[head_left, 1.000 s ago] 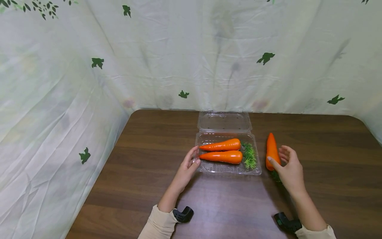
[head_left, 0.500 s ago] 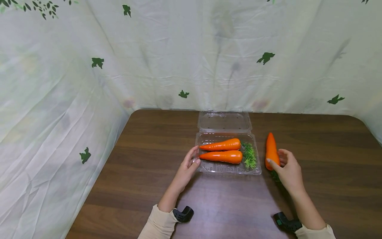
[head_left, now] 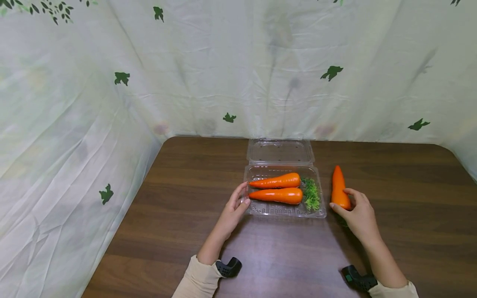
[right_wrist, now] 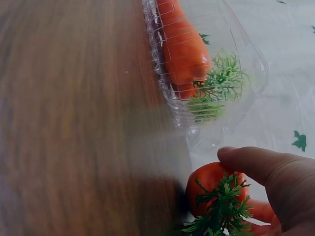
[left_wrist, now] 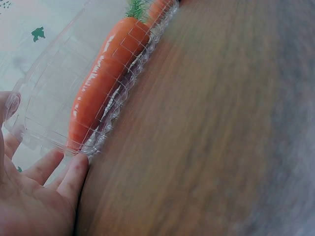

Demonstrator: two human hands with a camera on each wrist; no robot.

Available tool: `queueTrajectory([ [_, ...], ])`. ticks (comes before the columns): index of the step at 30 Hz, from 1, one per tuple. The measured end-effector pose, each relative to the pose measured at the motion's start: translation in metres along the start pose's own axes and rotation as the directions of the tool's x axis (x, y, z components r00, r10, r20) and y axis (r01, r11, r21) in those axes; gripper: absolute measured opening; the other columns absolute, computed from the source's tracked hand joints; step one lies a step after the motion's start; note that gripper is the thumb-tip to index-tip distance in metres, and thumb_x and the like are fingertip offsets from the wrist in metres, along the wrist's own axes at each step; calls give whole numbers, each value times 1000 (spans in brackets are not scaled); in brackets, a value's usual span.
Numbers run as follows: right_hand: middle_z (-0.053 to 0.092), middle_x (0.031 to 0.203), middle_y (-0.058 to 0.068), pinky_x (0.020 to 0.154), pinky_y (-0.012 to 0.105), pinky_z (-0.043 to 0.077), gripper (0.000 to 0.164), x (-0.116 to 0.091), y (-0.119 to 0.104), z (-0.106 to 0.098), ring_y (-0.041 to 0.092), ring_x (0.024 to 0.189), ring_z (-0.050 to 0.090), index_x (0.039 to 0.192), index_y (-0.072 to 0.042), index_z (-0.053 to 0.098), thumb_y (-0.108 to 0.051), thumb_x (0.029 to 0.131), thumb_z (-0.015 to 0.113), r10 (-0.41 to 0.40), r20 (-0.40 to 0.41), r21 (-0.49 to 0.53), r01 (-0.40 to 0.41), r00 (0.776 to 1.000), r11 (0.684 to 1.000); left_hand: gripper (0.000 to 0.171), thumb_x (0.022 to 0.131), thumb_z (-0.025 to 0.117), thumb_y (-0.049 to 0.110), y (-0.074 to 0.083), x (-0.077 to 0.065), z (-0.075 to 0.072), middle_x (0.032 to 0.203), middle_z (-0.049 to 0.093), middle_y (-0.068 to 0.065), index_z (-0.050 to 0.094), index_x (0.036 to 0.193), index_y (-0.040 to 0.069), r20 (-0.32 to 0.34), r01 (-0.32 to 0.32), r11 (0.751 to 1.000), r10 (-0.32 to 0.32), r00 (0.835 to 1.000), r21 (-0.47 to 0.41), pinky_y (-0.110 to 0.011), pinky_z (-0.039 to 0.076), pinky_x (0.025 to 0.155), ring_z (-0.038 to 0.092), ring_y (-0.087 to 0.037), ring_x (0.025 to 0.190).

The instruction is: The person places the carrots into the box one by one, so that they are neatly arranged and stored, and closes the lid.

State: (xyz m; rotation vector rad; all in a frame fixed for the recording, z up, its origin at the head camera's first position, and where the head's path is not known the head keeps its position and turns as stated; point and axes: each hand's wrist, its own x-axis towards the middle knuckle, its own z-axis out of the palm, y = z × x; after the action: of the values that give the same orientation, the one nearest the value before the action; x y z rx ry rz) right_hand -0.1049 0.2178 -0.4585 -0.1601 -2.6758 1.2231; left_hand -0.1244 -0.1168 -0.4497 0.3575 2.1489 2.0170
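A clear plastic clamshell container (head_left: 287, 212) lies with its lid folded back. Inside are two orange carrots (head_left: 277, 196) side by side, tips to the left, green tops (head_left: 311, 194) at the right. My left hand (head_left: 231, 215) holds the container's left end; in the left wrist view the thumb (left_wrist: 11, 105) is at the rim and fingers touch the end wall. Right of the container another carrot (head_left: 338, 186) lies tip away from me. My right hand (head_left: 359, 215) grips its thick end between thumb and fingers; its leafy top (right_wrist: 224, 204) shows in the right wrist view.
The brown wooden table (head_left: 179, 186) runs up to a pale curtain (head_left: 208, 74) with leaf prints behind it. The lid (head_left: 280, 151) lies near the table's far edge. Black wrist devices (head_left: 229, 267) sit on both wrists.
My right hand's thumb and fingers have moved round to both sides of the loose carrot's thick end. The carrot has shifted very slightly. My left hand and the container have stayed put.
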Motion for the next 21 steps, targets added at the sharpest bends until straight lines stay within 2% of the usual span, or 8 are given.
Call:
queueTrajectory([
  [6,43,115,26,76,51,43,58,0,0,-1,41,98,48,123,6,45,-24,79,70,12,-29,22,-11,1000,1000,51,94,47,12,0,0,0,140,29,-21,26,140,7,0,-1,1000,1,1000,0,-46,33,95,36,-37,121],
  [8,45,114,24,77,42,44,57,0,0,-1,39,99,48,123,4,46,-22,78,71,9,-53,28,-7,999,1000,51,94,47,12,0,0,0,140,29,-21,26,140,7,0,0,1000,0,1000,1,-46,33,95,36,-36,121],
  [10,46,114,23,76,28,44,55,0,-1,-1,37,99,49,122,3,47,-19,78,71,-5,-75,42,9,997,999,51,94,47,12,0,0,0,140,29,-21,26,140,7,-1,-2,1000,2,1000,1,-46,33,95,36,-36,121],
  [14,47,115,20,70,6,33,53,0,-3,-2,34,100,50,123,2,48,-14,77,71,-42,-107,86,51,993,995,51,94,47,11,-1,0,0,139,30,-21,26,140,6,0,-12,1000,12,1000,-2,-46,33,95,36,-36,121],
  [21,47,119,16,78,4,31,54,3,-10,-4,31,104,49,123,1,48,-3,75,71,-111,-138,153,132,984,979,51,94,47,11,-1,0,0,139,30,-22,26,140,5,0,-17,1000,17,1000,4,-46,33,95,37,-36,120],
])
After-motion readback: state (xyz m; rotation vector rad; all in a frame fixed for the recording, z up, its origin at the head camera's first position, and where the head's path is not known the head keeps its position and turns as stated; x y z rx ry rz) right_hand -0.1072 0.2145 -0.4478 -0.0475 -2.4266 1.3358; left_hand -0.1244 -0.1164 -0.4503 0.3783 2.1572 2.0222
